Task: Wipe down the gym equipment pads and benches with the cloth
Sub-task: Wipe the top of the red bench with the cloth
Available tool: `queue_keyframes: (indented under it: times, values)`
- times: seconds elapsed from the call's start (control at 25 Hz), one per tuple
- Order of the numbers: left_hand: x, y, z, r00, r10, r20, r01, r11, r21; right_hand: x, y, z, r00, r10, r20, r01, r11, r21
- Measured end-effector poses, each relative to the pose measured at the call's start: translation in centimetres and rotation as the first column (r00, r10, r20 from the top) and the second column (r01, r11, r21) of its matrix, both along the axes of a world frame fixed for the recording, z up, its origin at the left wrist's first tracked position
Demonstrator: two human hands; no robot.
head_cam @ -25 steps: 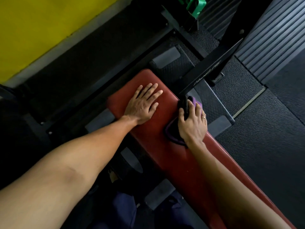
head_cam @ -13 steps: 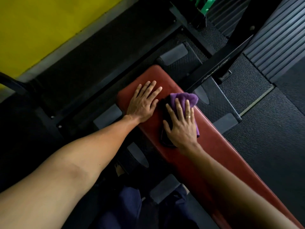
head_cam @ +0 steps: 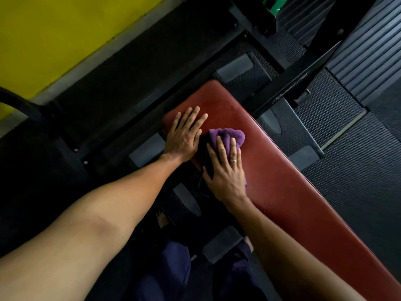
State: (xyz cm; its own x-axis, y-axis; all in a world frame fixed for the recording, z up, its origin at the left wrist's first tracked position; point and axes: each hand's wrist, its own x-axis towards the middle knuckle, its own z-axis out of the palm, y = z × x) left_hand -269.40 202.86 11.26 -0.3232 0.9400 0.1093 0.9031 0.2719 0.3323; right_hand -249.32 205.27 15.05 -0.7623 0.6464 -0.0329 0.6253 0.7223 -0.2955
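Observation:
A long red padded bench (head_cam: 282, 170) runs from the middle of the view down to the lower right. My left hand (head_cam: 184, 135) lies flat on its far left edge, fingers spread, holding nothing. My right hand (head_cam: 225, 170) presses flat on a purple and black cloth (head_cam: 230, 135) on the pad, right beside my left hand. Most of the cloth's black part is under my palm and hangs over the bench's left edge.
The black steel frame (head_cam: 282, 88) of the bench crosses beyond the pad's far end. Dark textured rubber floor mats (head_cam: 347, 170) lie to the right. A yellow wall (head_cam: 54, 35) stands at upper left. A green object (head_cam: 277, 5) sits at the top. My dark blue trousers (head_cam: 173, 268) show below.
My right hand has slid the cloth from the bench's right edge across the pad to the left, up against my left hand. My left hand stayed put on the pad.

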Motion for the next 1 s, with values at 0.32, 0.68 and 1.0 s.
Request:
queue_keyframes:
  times: [0.32,0.68,1.0]
  values:
    - [-0.2,-2.1,-1.0,1.0,0.018,-0.026,-0.017,0.999,0.03,-5.6,0.4,0.8,0.9,-0.431,0.068,0.435,0.876,-0.208]
    - [-0.4,-3.1,-1.0,1.0,0.019,-0.011,-0.019,0.999,0.031,3.5,-5.2,-1.5,1.0,-0.008,0.029,0.007,0.999,0.045]
    - [0.0,-3.0,-1.6,0.998,0.048,-0.043,-0.045,0.997,0.061,-2.7,-2.2,-1.3,0.998,-0.064,-0.02,0.062,0.993,-0.097]
